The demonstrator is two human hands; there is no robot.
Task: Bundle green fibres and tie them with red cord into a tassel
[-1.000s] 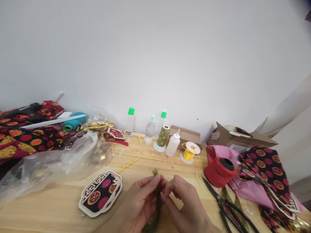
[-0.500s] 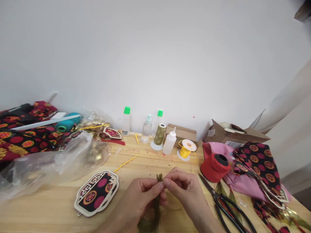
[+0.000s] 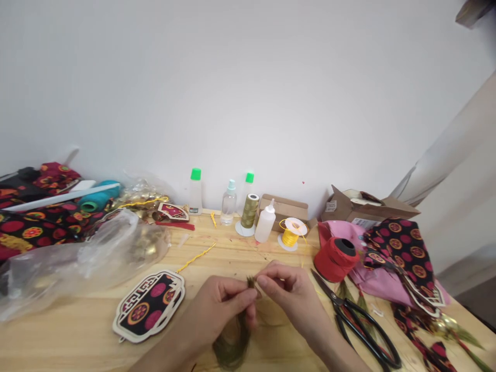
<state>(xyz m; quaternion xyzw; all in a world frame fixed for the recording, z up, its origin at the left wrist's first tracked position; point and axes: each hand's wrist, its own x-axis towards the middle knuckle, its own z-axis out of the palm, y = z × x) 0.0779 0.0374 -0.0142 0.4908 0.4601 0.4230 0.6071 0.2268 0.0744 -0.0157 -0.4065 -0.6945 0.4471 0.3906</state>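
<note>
My left hand [image 3: 217,310] pinches the neck of an olive-green thread bundle [image 3: 233,347] between thumb and fingers. Its short cut ends stick up above the fingertips, and the long strands hang below in a loose curve. Close beside those ends, my right hand [image 3: 289,292] is closed in a pinch; whatever lies between its fingertips is too small to make out. To the left of the hands lies a flat, pale-edged ornament [image 3: 149,307] with patterned black fabric and a twisted yellow cord [image 3: 196,258]. Black-handled scissors [image 3: 354,315] rest to the right.
Along the wall stand a green thread spool [image 3: 250,211], a white squeeze bottle [image 3: 265,223], a spray bottle [image 3: 229,204] and a yellow cord spool [image 3: 290,236]. Red thread [image 3: 336,260] sits by pink cloth on the right. A plastic bag [image 3: 89,258] spreads over the left.
My right fingertips have drawn slightly apart from my left ones. More of the hanging thread shows below my left hand. The whole view has shifted a little.
</note>
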